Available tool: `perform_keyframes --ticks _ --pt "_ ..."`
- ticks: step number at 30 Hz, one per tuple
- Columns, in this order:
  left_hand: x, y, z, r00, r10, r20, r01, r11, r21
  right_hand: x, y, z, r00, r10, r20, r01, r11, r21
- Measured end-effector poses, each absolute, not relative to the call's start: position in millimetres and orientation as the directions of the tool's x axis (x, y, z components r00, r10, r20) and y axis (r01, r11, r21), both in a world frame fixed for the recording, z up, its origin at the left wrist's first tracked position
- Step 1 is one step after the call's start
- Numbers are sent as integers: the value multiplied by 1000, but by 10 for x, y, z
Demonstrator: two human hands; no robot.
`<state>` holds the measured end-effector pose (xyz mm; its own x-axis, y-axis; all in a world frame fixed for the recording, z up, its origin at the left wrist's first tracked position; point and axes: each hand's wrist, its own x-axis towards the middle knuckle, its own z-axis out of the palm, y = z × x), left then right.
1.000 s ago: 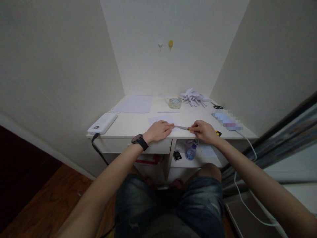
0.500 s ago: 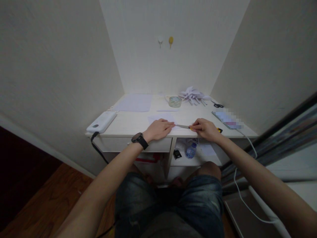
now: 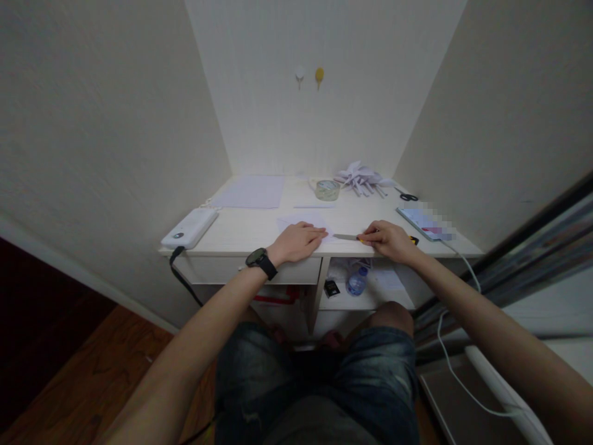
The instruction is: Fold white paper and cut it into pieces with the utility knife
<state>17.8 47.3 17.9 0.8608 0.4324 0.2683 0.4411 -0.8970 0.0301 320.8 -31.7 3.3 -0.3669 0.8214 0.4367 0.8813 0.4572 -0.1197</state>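
Left hand (image 3: 296,242): flat, pinning paper (image 3: 303,220) just left of knife.
Right hand (image 3: 386,240): gripping knife (image 3: 346,237).

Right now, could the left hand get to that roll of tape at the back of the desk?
Probably yes. The left hand rests flat on paper, and the bare desk between it and the tape roll holds nothing tall.

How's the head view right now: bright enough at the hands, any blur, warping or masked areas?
Head view: dim overall, brightest at the desk's back corner; strong wide-angle warp bends the walls; left hand on the white paper sheet and right hand gripping the yellow-handled utility knife are sharp enough, unblurred; the phone is pixelated.
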Motion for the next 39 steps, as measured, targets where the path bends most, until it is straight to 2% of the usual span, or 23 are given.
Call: perform_keyframes --ticks 13,19,24,33,39 --pt "177 472 175 860 436 264 450 -893 7 3297 -309 -9 -421 761 493 862 505 -44" --pt "170 471 141 882 396 256 419 -907 -41 3281 -316 3 -397 776 489 873 484 -60" --pt "177 426 163 861 445 245 470 -881 -49 3290 -316 -3 -381 785 488 870 483 -98" --pt "183 413 189 855 470 220 487 -873 -26 3396 -300 9 -383 816 433 856 490 -165" --pt "161 461 170 862 453 228 465 -885 0 3509 -334 3 -264 868 420 924 352 -146"
